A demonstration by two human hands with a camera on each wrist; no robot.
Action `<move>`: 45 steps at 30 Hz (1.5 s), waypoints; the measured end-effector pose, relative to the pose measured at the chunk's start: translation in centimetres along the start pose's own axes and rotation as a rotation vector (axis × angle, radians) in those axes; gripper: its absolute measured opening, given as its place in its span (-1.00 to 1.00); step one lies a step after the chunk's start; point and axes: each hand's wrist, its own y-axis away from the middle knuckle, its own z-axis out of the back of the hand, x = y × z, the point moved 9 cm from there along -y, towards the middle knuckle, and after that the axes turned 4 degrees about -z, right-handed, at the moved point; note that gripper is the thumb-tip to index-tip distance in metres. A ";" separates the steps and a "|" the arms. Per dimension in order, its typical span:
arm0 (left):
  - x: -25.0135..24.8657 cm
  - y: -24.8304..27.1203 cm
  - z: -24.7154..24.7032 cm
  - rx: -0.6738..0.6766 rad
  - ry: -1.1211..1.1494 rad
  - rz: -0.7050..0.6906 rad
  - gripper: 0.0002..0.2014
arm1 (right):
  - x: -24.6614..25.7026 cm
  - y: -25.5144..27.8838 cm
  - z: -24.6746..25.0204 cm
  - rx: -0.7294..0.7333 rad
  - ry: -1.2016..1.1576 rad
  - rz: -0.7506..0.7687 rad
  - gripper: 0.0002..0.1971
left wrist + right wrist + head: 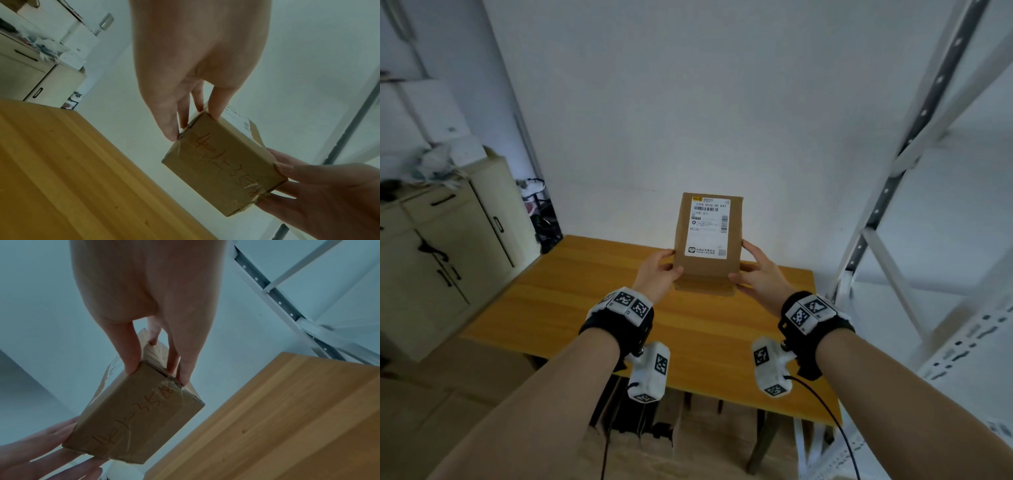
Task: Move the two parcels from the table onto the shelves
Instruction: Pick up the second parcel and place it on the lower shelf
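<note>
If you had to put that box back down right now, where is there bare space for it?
The orange wooden table shows bare top on all sides of the brown cardboard parcel, which the left hand and right hand hold up above it. The white metal shelving on the right looks open too. The beige cabinet top on the left is cluttered.

The parcel (708, 240) hides most fingers (748, 247) behind it; its label (709, 226) print is too small to read. The shelves (914, 192) run off the right edge, blurred.
</note>
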 end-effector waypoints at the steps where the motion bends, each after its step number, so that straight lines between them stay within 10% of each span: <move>1: -0.4 0.2 0.0 -0.006 -0.001 -0.007 -0.49 | 0.3 0.3 0.1 -0.001 0.001 0.006 -0.18; 25: -5.7 23.3 -6.0 0.003 -0.023 -0.099 -0.45 | -1.8 23.0 5.7 0.012 -0.044 0.094 -0.16; 45: -9.6 49.0 -27.1 0.208 0.072 -0.089 -0.38 | -9.8 53.5 24.4 -0.176 -0.147 0.048 -0.20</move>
